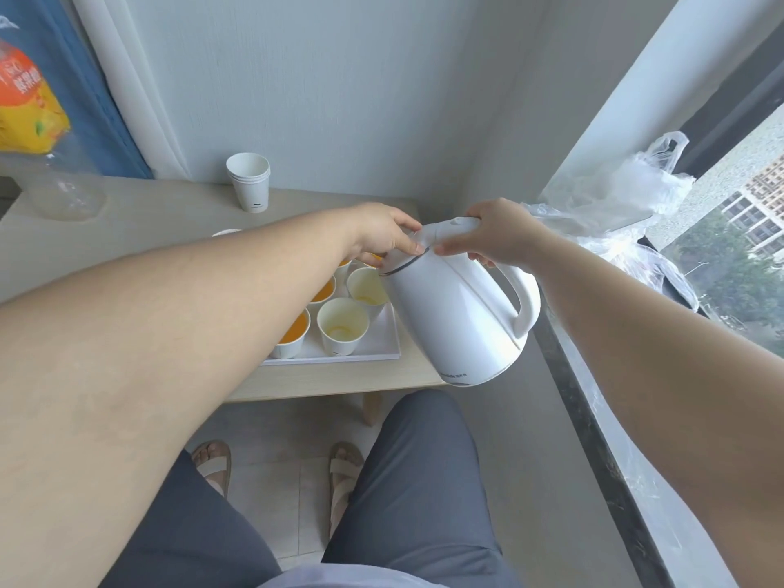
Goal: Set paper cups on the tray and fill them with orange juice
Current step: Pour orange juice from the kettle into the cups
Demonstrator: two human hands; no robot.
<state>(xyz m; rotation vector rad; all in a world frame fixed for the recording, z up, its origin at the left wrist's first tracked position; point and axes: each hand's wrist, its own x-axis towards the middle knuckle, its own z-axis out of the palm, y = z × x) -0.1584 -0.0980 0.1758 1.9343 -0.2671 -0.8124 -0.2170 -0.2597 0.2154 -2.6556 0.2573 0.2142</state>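
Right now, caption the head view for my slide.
Right hand tilts the white kettle toward paper cups on the tray while the left hand holds its lid.

A crumpled clear bag (615, 193) lay just right of the right hand (505, 231), on a dark sill (602, 439) that ran below that hand toward the viewer. The window (746, 248) stood farther right, showing buildings (759, 193). A blue curtain (85, 78) hung far left of the left hand (382, 235). Two sandals (345, 468) rested on the tiled floor (292, 481), below both hands.
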